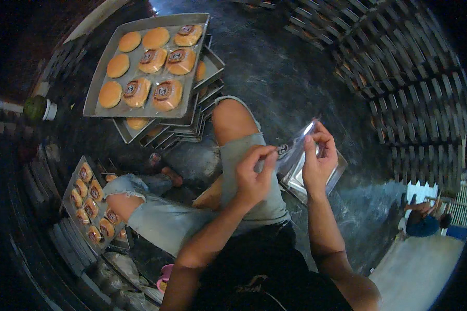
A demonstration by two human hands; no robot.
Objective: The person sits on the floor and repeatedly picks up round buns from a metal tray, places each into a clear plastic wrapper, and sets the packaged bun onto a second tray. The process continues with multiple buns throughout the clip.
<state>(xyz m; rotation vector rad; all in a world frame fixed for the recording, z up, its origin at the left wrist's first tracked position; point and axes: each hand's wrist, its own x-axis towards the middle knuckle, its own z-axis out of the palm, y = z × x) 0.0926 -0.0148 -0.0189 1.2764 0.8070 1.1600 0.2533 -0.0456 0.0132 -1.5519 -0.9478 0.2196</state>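
Note:
A clear plastic bag point(294, 144) with a dark printed mark is stretched between my two hands, above my knee's right side. Thumb and fingertips of my left hand point(253, 175) pinch its left end. My right hand point(320, 157) grips the other end, its fingers partly hidden behind the film. Beneath the right hand, a metal tray point(337, 171) on the floor holds a pile of clear bags point(295, 179). Ahead to the left, the top metal tray point(140, 111) of a crooked stack carries bare round buns point(118, 65) and buns in printed clear bags point(167, 95).
At left, another tray point(72, 190) holds several bagged buns point(91, 208). Clear plastic bundles point(120, 268) and a pink container point(164, 278) lie near my left elbow. Tall stacks of trays point(416, 109) line the right side. A person point(423, 221) is at the far right.

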